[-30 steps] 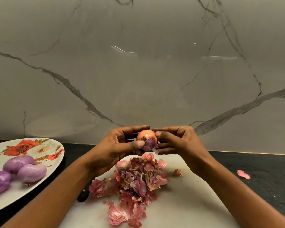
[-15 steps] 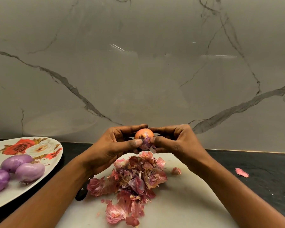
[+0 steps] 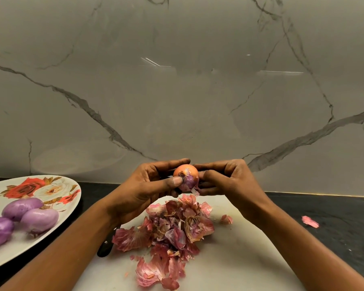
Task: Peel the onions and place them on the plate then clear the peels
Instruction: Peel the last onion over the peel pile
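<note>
A small half-peeled orange-skinned onion was pinched between the left hand and right hand; torn skin was judged likely to be scattered onto the dark worktop.

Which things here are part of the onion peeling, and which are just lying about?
Job: half-peeled onion, left hand, right hand, plate, three peeled onions, peel pile, stray peel.
Lying about: white board, dark object at its edge, marble wall.

The plate, holding three onions, lies left of the board, which bears the peels (one scrap lies right).
</note>
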A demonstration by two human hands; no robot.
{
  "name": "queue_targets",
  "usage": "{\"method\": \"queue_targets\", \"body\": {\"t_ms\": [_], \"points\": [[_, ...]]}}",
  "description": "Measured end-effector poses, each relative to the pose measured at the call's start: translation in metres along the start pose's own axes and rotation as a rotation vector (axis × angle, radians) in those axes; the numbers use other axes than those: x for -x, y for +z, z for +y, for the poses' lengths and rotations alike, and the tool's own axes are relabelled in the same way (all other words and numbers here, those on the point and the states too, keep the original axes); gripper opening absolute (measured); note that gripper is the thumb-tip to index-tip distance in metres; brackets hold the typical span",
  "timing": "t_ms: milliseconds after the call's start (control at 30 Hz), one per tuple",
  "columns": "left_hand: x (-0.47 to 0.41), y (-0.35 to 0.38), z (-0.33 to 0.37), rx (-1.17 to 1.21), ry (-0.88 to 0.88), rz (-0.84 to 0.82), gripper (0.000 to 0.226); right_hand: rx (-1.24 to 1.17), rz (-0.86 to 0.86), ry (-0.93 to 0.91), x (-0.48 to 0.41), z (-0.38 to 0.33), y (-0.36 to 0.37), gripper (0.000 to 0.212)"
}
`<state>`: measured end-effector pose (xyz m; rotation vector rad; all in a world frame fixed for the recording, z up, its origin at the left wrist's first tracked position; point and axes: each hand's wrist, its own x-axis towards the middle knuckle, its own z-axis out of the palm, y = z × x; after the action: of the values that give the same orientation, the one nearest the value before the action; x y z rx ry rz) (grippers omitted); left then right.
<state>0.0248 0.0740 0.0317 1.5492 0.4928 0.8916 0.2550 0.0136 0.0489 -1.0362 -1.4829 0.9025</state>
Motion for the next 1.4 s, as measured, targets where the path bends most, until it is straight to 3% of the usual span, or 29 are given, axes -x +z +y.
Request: {"method": "queue_targets", "body": {"t_ms": [500, 667, 833, 1033, 1400], "points": [[0.002, 0.0006, 0.0013, 0.019, -0.005, -0.027, 0.047, 0.154, 0.026, -0.058, 0.0003, 0.0025, -0.0024, 0.029], [0.0011, 0.0018, 0.0013, 0.031, -0.002, -0.007, 0.045, 0.112, 0.048, -0.05, -0.0002, 0.0019, 0.0006, 0.033], [-0.0025, 0.003, -0.0001, 0.023, 0.018, 0.057, 0.048, -0.05, 0.067, 0.091, -0.0035, 0.0, -0.004, 0.022], [-0.0037, 0.003, 0.0003, 0.056, 0.014, 0.08, 0.052, -0.051, -0.043, 0.097, -0.0008, -0.0008, -0.0006, 0.037], [-0.0053, 0.0009, -0.0003, 0.089, 0.013, 0.097, 0.054, -0.062, 0.068, 0.078, -0.0009, -0.0005, -0.0057, 0.015]]}}
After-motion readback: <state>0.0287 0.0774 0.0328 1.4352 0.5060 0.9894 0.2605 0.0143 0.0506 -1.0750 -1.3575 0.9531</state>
